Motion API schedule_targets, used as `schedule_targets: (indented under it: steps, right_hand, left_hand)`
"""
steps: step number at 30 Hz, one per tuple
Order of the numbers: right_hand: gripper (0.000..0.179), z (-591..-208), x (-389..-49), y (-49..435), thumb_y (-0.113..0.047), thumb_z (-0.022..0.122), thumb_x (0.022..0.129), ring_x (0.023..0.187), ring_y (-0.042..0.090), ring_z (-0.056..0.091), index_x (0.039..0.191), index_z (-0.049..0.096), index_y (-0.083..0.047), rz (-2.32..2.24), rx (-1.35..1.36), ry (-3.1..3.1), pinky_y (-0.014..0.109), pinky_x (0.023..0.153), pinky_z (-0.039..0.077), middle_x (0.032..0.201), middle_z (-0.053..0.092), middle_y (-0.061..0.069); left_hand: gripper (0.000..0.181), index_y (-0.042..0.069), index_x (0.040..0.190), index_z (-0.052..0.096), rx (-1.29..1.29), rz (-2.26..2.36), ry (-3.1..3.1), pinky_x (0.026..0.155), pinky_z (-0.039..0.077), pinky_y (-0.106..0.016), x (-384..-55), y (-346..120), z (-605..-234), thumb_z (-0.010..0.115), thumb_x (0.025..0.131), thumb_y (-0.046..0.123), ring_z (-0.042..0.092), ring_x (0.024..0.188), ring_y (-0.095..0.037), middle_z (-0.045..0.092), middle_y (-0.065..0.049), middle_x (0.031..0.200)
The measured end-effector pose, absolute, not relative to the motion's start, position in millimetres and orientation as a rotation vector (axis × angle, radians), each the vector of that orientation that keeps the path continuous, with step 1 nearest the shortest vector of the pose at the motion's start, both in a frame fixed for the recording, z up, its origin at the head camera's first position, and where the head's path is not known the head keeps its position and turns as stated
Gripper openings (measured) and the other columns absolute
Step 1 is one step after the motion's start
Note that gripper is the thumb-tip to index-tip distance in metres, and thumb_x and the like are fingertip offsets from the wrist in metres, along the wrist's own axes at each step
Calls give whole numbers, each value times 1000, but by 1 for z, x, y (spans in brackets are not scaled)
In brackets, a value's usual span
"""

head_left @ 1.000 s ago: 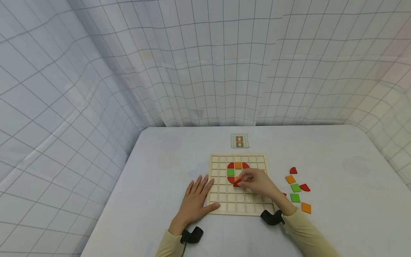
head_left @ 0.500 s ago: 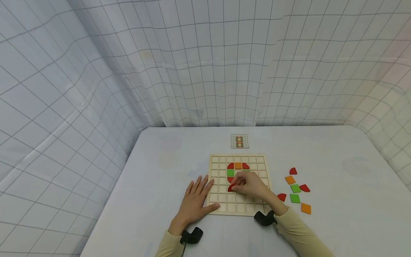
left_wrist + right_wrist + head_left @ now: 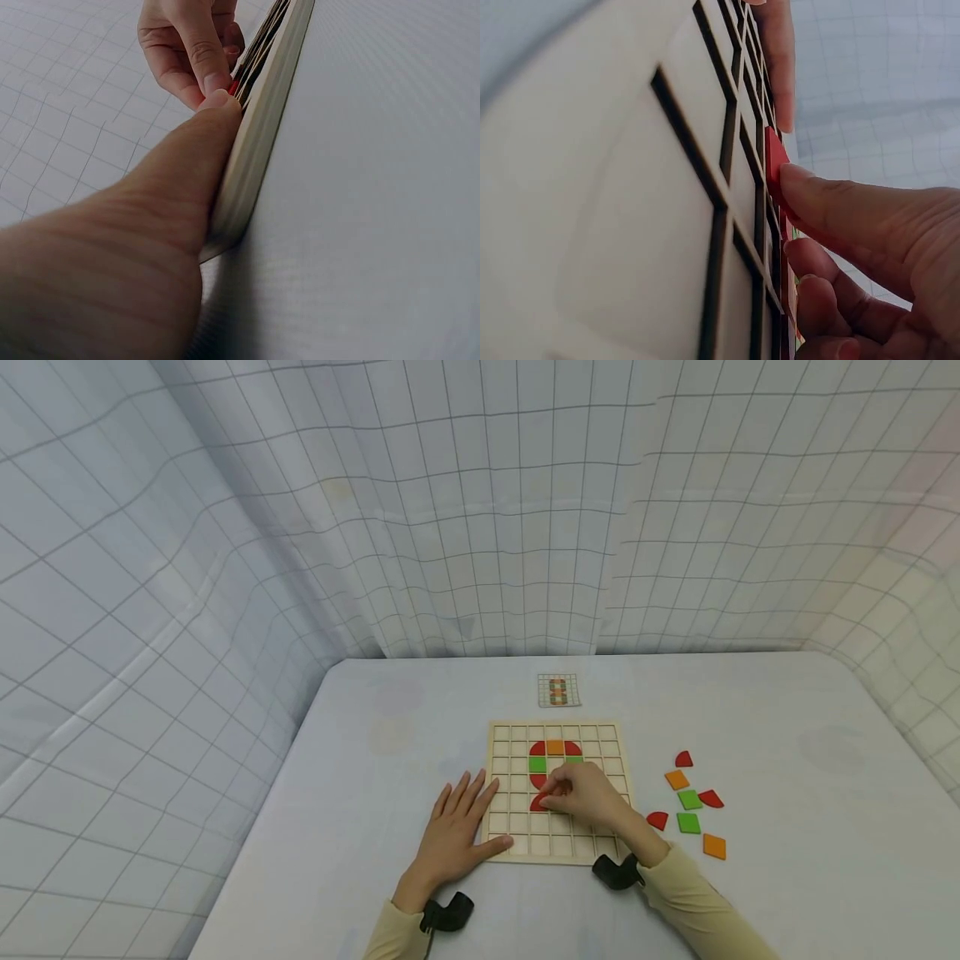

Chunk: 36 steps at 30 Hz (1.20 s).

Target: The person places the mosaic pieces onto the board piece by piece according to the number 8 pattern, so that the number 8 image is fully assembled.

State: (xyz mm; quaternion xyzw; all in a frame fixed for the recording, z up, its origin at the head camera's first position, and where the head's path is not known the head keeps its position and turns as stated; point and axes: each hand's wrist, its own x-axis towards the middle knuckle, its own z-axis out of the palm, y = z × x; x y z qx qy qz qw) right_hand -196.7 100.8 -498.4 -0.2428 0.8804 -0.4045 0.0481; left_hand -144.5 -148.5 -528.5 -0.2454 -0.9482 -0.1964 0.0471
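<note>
With thumb and fingertips my right hand (image 3: 588,797) pinches a red quarter-circle tile (image 3: 536,803) low over the wooden grid board (image 3: 521,847). In the right wrist view the red tile (image 3: 773,165) stands up against the grid ridges, the thumb pressing its side. My left hand (image 3: 452,831) lies spread across the board's left edge, thumb at the lower left. Just above the held tile, the board carries red quarter-circles, an orange square (image 3: 554,747) and green squares (image 3: 537,764) in a ring; my right hand covers part of it.
Loose tiles lie right of the board: red quarter-circles (image 3: 683,759), orange squares (image 3: 714,846) and green squares (image 3: 688,822). Behind the board sits a small card (image 3: 558,691) printed with a grid pattern. Gridded white curtains surround the white table (image 3: 360,760).
My right hand has moved left and slightly down over the board with the red tile, uncovering a red tile beside the board. The left hand stays put.
</note>
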Motion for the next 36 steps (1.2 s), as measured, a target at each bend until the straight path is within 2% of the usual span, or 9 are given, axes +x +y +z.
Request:
schedule_targets:
  steps: [8,16,24,32,36]
  right_hand:
    - [14,-497,-196,99,-17,80,77,61,7,48,69,69,-20,-1189,-708,2711,24,53,42,66,54,-13]
    - [6,-498,-192,104,-21,75,84,61,5,49,80,70,-22,-1160,-791,2683,24,55,44,68,56,-16]
    - [4,-494,-190,128,-20,72,86,67,6,54,87,73,-16,-1286,-810,2740,25,61,48,76,60,-14]
    - [13,-490,-193,174,-19,72,87,66,11,53,95,72,-9,-1254,-503,2951,26,52,44,75,60,-8]
    - [16,-486,-190,199,-21,71,87,68,14,55,93,72,-6,-1193,-304,3041,29,53,44,76,62,-3]
  left_hand:
    - [82,14,151,29,-752,-613,-2886,111,5,-50,-144,-148,-529,56,87,58,13,142,-30,22,-9,155]
    - [83,15,151,28,-746,-606,-2897,112,5,-49,-144,-149,-528,56,87,59,12,142,-29,21,-9,155]
    - [84,16,152,27,-738,-594,-2911,112,5,-49,-144,-150,-530,53,87,62,11,142,-28,20,-7,156]
    - [84,15,151,28,-733,-594,-2894,112,6,-49,-143,-149,-530,54,87,62,12,142,-28,21,-7,155]
    - [83,14,151,29,-742,-610,-2886,112,6,-50,-144,-148,-529,55,87,60,13,142,-29,22,-8,155]
